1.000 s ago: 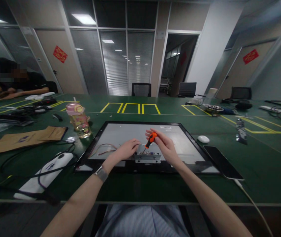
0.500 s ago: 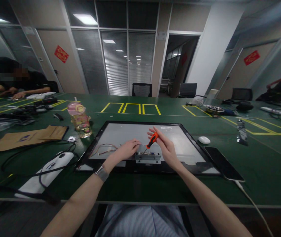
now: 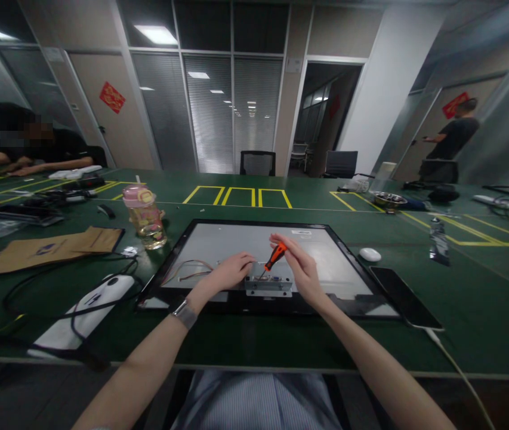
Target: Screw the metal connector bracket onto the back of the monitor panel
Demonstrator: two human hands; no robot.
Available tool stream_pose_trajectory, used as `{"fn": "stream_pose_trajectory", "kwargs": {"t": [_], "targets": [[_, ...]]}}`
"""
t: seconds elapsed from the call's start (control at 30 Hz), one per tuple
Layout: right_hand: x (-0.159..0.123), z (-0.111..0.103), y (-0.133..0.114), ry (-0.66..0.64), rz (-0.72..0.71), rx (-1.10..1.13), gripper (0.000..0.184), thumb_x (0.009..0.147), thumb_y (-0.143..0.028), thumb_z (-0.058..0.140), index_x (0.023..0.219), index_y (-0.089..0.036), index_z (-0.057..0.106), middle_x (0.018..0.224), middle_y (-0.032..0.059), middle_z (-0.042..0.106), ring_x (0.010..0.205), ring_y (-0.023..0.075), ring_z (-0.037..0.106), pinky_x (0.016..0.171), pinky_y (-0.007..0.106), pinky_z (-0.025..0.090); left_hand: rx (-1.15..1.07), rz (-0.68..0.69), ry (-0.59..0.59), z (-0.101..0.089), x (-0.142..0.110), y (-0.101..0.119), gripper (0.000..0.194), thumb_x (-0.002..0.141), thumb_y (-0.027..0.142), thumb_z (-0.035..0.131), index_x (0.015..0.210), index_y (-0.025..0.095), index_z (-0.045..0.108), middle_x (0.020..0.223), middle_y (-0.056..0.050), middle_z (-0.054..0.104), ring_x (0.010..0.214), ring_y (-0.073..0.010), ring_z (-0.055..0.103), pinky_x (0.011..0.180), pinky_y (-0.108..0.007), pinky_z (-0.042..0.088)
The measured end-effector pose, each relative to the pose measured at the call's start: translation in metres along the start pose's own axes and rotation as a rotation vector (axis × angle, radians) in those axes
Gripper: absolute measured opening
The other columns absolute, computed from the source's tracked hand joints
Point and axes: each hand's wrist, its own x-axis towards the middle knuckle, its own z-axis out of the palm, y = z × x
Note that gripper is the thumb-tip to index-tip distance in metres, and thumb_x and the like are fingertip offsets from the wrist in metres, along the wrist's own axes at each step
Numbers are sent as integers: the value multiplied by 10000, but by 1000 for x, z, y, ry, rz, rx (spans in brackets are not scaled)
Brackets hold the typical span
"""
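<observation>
My right hand (image 3: 301, 269) is closed on a small orange-and-black screwdriver (image 3: 275, 257), its handle against the fingers. The screwdriver leans, and its thin shaft points down-left to the connectors on a grey metal bracket (image 3: 268, 288). Exactly where the tip touches is too small to tell. My left hand (image 3: 234, 270), a watch on its wrist, is closed at the left end of the bracket; its fingertips are partly hidden. Beneath both hands lies a large flat display panel (image 3: 231, 236) with a grey back and black frame. Thin wires (image 3: 194, 272) lie on it to the left.
Left stand a pink-lidded bottle (image 3: 144, 218), a paper bag (image 3: 52, 251) and a white power strip (image 3: 82, 316) with black cables. Right lie a phone (image 3: 404, 297), a white earbud case (image 3: 369, 254) and a metal bowl (image 3: 388, 199). Other people are at far left and far right.
The screwdriver handle and right fingers have shifted very slightly; the left hand stays put. At far right, a person has moved further back, near the door.
</observation>
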Motion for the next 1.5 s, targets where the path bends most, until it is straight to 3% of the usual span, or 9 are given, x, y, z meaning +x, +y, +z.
{"fn": "stream_pose_trajectory", "kwargs": {"t": [0.1,0.2,0.33,0.47,0.77,0.97,1.13,1.37,1.5], "targets": [[0,1,0,-30,24,93,376,950,-343,456,1314,-303,539,1330,53,575,1226,244,547,1089,494,379,-2,5,1,1,1,-2,337,950,272,355,1177,185,589,1258,-74,588,1157,-197,535,1058,-352,375],[2,0,-1,-34,67,124,378,937,-334,485,1310,-309,543,1292,57,606,1160,243,600,1049,497,425,-8,17,8,1,0,-2,336,949,272,357,1175,186,590,1246,-75,592,1147,-200,539,1045,-347,385],[5,-3,-1,20,61,67,288,853,-296,622,1136,-297,675,1043,50,700,951,217,674,883,412,541,-8,-1,9,0,-1,-2,335,951,281,354,1178,201,587,1244,-64,591,1132,-199,550,1033,-339,391],[7,-4,-1,125,7,-37,172,757,-294,726,927,-272,748,866,41,662,820,191,639,733,323,552,-5,-13,2,0,-1,-2,342,953,291,349,1183,195,583,1239,-64,591,1126,-196,552,1028,-333,395],[2,-2,-2,-65,54,140,370,939,-335,485,1301,-309,554,1317,47,590,1231,239,542,1103,480,358,9,-3,5,-2,0,1,350,949,270,344,1175,164,589,1251,-87,588,1149,-207,542,1042,-341,387],[3,-2,1,-24,73,118,349,886,-318,584,1233,-292,611,1126,65,679,1036,218,653,958,425,498,16,5,-5,-1,0,0,339,948,269,353,1176,169,583,1238,-78,594,1147,-204,541,1039,-337,385],[5,-3,0,48,0,15,236,787,-291,709,1022,-279,723,905,40,628,843,175,622,759,315,541,-6,5,11,0,-1,-1,332,950,277,349,1175,190,577,1226,-61,593,1119,-193,555,1013,-323,406],[3,-4,-5,-64,29,67,327,941,-330,474,1241,-296,601,1194,72,609,1046,218,625,971,430,465,16,-1,7,0,0,-1,337,948,266,352,1176,181,585,1250,-66,586,1154,-197,536,1052,-330,374],[3,-2,1,-47,73,118,333,920,-317,517,1245,-295,587,1089,64,661,974,208,654,928,433,496,8,6,2,-1,0,-1,338,952,279,346,1166,182,590,1234,-70,592,1134,-199,547,1032,-332,392]]}}
